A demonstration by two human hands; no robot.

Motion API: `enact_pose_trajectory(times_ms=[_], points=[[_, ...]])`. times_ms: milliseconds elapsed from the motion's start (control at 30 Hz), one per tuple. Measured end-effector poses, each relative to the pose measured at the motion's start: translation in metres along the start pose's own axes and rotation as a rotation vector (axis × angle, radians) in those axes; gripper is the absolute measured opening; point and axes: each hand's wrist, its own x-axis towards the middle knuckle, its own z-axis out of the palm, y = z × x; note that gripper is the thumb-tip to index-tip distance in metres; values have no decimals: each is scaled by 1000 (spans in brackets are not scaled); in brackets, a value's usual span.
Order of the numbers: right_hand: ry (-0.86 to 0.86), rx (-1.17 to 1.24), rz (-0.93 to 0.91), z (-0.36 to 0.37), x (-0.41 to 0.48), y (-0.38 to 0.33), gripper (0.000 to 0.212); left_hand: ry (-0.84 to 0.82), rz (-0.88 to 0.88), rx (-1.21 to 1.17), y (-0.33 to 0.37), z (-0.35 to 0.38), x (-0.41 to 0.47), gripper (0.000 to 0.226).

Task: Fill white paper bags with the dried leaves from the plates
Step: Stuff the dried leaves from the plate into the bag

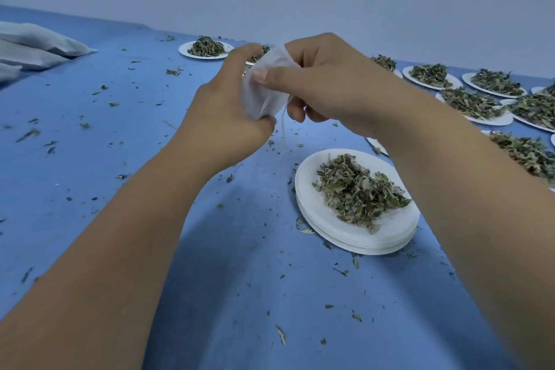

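Above the blue bench (120, 159), the left hand (222, 117) curls its grip round the small white paper bag (258, 96) while the right hand (327, 84) pinches its mouth, likely opening it for the dried green leaves (360, 192) on the near-right round white plate (312, 216)

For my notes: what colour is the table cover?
The cover is blue, seen in the head view.
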Motion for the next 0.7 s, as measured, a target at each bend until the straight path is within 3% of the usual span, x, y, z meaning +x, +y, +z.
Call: enact_pose_trajectory(times_ms=[133, 267, 433, 600, 700], points=[[186, 46, -27, -4, -4, 16, 15, 36, -52, 39, -11, -1, 4, 70], [89, -136, -22, -7, -8, 21, 9, -37, -53, -51, -14, 2, 6, 81], [121, -186, -18, 2, 4, 12, 10, -217, -49, -189, -10, 7, 4, 122], [141, -444, -140, 10, 10, 0, 25, -149, 51, -293, -1, 6, 1, 135], [1, -378, -145, 2, 8, -10, 36, -98, 83, -288, -2, 9, 1, 130]])
